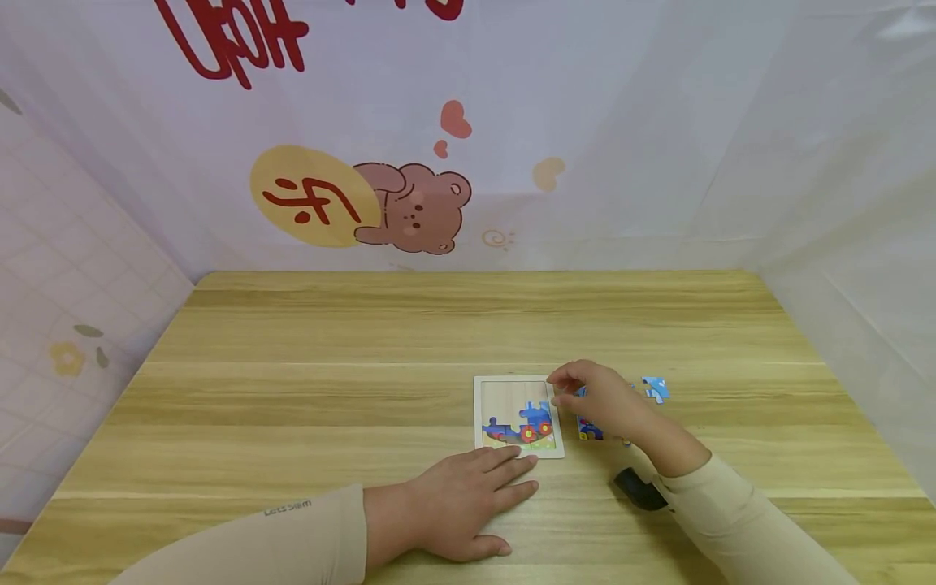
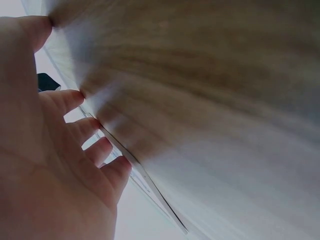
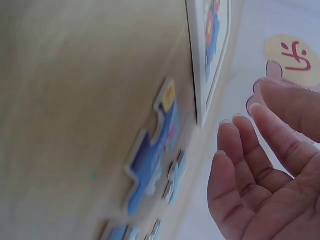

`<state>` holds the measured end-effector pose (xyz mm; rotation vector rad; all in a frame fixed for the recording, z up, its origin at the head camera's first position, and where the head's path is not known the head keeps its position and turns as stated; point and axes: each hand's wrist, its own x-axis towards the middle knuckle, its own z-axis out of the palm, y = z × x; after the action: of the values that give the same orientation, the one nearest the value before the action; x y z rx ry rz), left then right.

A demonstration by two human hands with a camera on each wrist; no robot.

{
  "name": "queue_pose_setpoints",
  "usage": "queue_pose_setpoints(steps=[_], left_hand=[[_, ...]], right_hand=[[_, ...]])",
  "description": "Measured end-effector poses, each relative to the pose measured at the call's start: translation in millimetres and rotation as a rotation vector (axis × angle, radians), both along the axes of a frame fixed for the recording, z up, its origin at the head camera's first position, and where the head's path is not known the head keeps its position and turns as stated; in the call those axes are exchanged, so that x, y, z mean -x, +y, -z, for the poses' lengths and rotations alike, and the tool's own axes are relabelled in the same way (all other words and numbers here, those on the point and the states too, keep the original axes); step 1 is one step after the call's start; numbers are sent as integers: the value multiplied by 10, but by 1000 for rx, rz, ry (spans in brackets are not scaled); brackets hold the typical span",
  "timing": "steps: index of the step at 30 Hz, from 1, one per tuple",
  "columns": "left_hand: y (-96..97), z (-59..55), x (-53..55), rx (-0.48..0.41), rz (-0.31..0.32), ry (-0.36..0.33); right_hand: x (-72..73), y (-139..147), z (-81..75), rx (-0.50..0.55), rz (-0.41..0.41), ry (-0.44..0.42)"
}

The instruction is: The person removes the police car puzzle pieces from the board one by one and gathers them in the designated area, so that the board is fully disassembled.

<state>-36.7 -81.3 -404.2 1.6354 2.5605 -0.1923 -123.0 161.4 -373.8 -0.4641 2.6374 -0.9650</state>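
A jigsaw puzzle board [image 1: 514, 379] with a white rim lies on the table, its lower part filled with blue, red and green pieces; bare wood shows in its upper part. My left hand [image 1: 468, 504] lies with spread fingers at the board's near edge, fingertips touching the rim; the left wrist view shows nothing under the raised palm. Over the board's right edge hovers my right hand [image 1: 607, 398], fingers loosely bent. No piece shows between thumb and fingers in the right wrist view. Loose blue puzzle pieces [image 3: 152, 155] lie below and beside that hand, partly hidden by it in the head view.
A light blue puzzle piece [image 1: 656, 387] lies right of the right hand. The wooden table [image 1: 292, 390] ends at a white backdrop with a printed bear [image 1: 420, 213]. A black device [image 1: 639, 489] sits at the right wrist.
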Motion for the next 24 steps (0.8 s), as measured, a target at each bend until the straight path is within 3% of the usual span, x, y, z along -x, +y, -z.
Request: queue_pose_setpoints(steps=[6, 24], left_hand=[[-4, 13, -6, -17, 5, 25], [-13, 13, -2, -33, 13, 62]], right_hand=[[4, -94, 8, -2, -36, -33], [-2, -300, 43, -130, -86, -19]])
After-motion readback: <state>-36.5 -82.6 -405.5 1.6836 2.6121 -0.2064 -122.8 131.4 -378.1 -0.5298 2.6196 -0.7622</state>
